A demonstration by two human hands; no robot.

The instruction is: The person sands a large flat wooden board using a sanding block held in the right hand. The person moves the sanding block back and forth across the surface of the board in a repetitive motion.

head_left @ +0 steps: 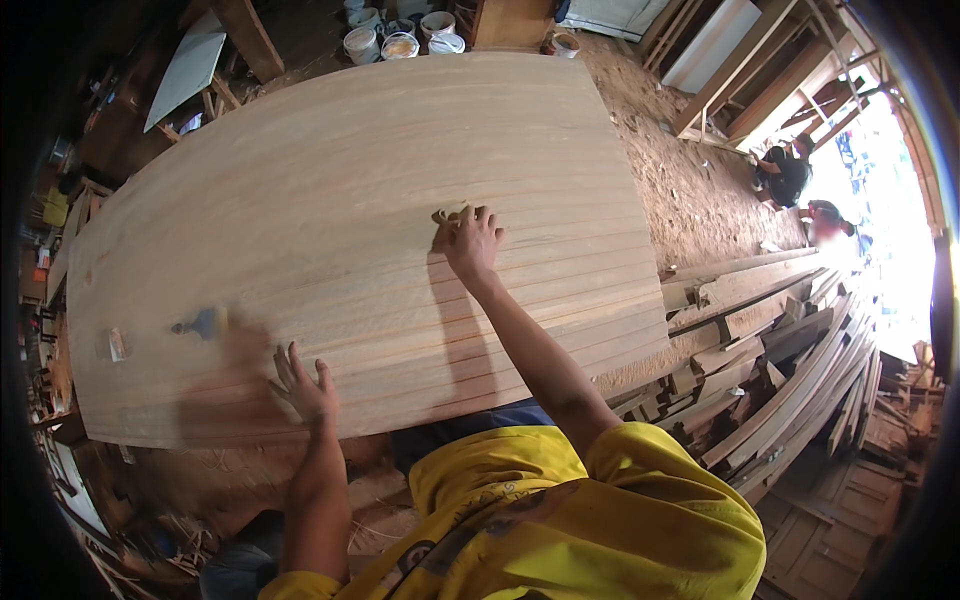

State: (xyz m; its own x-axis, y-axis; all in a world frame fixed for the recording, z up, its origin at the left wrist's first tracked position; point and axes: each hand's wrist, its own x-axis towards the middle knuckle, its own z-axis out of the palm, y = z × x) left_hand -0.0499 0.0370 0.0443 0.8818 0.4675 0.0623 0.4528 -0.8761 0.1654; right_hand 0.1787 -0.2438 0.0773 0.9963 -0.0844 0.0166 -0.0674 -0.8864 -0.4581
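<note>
A broad pale wooden panel with long lines along its grain lies in front of me. My right hand is closed on a crumpled brownish piece that looks like sandpaper or cloth, pressed to the panel's surface right of its middle. My fingers partly hide it. Near the panel's close edge, my left hand has its fingers spread and holds nothing. Whether it touches the wood I cannot tell. Farther left on the panel lies a flat blue tool, like a brush or scraper, beside a small pale rectangular item.
Several buckets stand beyond the panel's far edge. Stacked timber lies along the right side. Two people crouch near the bright opening at far right. A pale sheet leans at the back left.
</note>
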